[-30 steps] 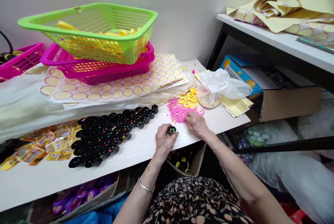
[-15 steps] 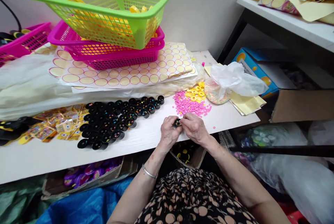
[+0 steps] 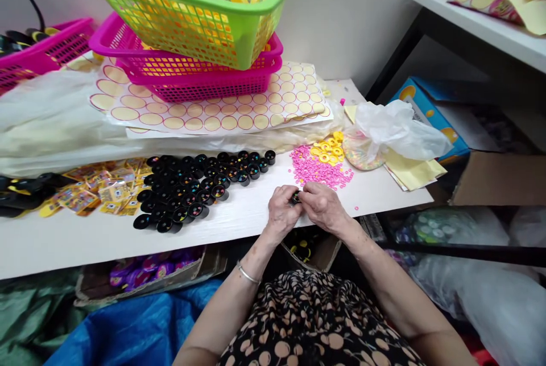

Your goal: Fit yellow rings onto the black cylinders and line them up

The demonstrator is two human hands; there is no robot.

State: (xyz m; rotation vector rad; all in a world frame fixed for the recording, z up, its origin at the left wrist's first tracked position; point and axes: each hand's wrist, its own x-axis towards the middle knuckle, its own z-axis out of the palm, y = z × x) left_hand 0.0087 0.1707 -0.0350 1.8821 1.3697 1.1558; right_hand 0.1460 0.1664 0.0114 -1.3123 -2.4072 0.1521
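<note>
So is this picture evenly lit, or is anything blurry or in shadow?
In the head view, the white tabletop looks fairly evenly lit; the blue box is dark inside; lower-right plastic bags look soft; the held cup is unclear inside.

On the tabletop (image 3: pixel 243 215), card packets (image 3: pixel 115 189) lie left of the grouped cups (image 3: pixel 183 184), and to the right of these the left hand (image 3: pixel 282 209) and right hand (image 3: pixel 324 206) meet at a single cup (image 3: pixel 296 197). Behind the hands lie scattered beads (image 3: pixel 315 169), with rings (image 3: pixel 329 148) at their far edge and a plastic bag (image 3: pixel 396 127) farther right, while a cardboard box (image 3: pixel 503 179) sits beyond the tabletop's right end. Behind the cups, printed sheets (image 3: pixel 294 107) bear a lower basket (image 3: pixel 205 90) with an upper basket (image 3: pixel 264 16) stacked on it, another basket (image 3: pixel 57 50) standing to their left
</note>
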